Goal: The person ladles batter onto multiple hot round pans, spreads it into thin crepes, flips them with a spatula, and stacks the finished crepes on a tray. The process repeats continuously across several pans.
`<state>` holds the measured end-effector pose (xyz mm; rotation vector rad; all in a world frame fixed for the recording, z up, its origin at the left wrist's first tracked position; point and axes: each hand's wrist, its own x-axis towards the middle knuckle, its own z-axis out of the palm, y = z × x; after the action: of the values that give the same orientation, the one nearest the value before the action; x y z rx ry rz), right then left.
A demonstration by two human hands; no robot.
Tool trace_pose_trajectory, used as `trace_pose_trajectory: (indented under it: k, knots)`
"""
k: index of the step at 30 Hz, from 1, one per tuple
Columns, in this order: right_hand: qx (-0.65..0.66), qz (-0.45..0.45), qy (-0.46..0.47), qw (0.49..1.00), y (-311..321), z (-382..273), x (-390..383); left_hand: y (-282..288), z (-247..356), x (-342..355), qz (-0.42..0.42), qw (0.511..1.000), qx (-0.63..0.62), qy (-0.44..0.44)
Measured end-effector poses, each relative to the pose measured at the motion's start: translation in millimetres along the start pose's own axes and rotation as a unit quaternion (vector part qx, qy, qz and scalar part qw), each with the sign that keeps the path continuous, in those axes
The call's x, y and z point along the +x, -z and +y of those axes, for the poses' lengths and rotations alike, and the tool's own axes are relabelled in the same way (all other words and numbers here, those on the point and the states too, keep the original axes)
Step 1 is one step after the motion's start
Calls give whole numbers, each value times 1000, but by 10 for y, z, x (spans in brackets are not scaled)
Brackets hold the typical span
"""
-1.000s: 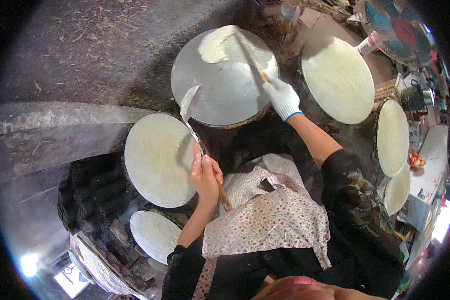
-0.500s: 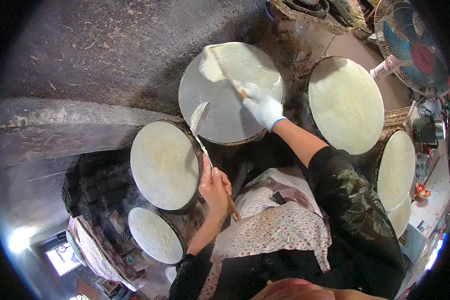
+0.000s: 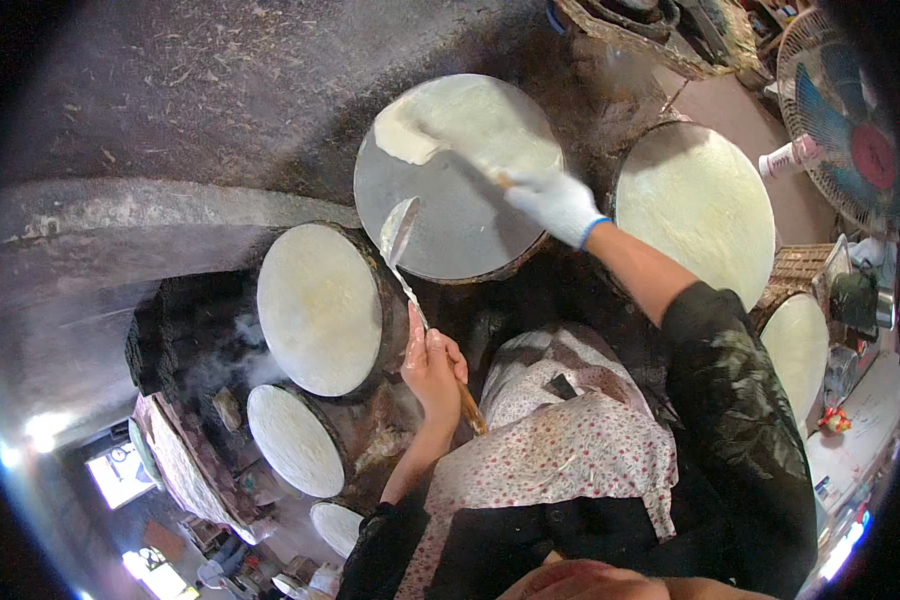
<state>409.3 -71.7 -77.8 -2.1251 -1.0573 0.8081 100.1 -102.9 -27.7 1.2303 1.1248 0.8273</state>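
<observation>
My bare left hand (image 3: 432,370) is wrapped round the wooden handle of a ladle (image 3: 400,228), whose batter-smeared bowl hangs at the near left edge of a round griddle (image 3: 465,225). My right hand (image 3: 553,205), in a white knit glove with blue cuff, grips a wooden stick (image 3: 506,181) over the griddle; its far end is blurred. Pale batter (image 3: 425,125) covers the upper part of the griddle, with bare grey metal below.
Round batter-covered griddles stand left (image 3: 318,310), lower left (image 3: 292,440) and right (image 3: 692,205), with others beyond. Steam rises at left. A fan (image 3: 840,110), wicker basket (image 3: 790,262), pot (image 3: 850,300) and white counter are at right. A concrete ledge (image 3: 170,215) runs along the left.
My gloved right hand has swept the stick across the griddle, now ending rightward, and the batter spreads over more of its upper right. The ladle stays in my left hand. The view has shifted slightly.
</observation>
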Motion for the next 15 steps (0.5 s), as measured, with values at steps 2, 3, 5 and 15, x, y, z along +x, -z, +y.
trace_pose_trajectory:
  k: [2,3,5,15]
  knots:
    - [147,120,-76,979,76,101,40,-29,-29,-17,1,1000,11,10]
    - [126,100,-20,987,80,95,62,-48,-37,-22,0,1000,18,9]
    - [-38,62,55,996,21,70,95,-80,-46,-41,1,999,41,29]
    - [120,79,67,987,67,158,357,-206,-70,-76,18,1000,-9,15]
